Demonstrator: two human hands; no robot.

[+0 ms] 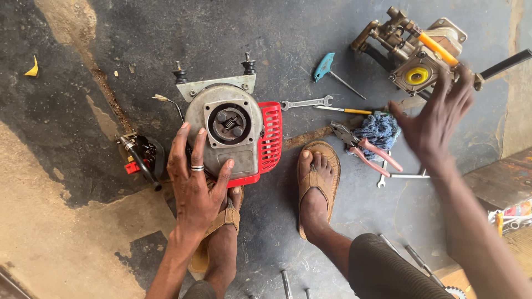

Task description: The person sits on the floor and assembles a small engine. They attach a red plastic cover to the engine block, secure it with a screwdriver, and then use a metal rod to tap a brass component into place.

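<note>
Left hand (194, 182) steadies the small engine (230, 135), fingers spread over it; right hand (435, 122) hovers open-fingered beside the brass pump (415, 50).

Small engine (230, 133) sits centre-left on the floor (66, 232), w/ left hand (194, 177) resting on its near-left edge; left foot (219, 243) just below it, right foot (316, 188) to its right. Loose part w/ hose (141, 155) lies left of engine, near but apart; scrap (32, 67) far left at back. Right of engine: spanner (305, 103), then screwdriver (343, 110), rag (377, 130) w/ pliers (363, 148) touching it in front; T-handle key (330, 69) behind those. Pump assy (418, 52) at back right; right hand (438, 119) in the air in front of it, above rag's right side. Small wrench (399, 176) lies right of right foot; rods (285, 282) at near edge.
</note>
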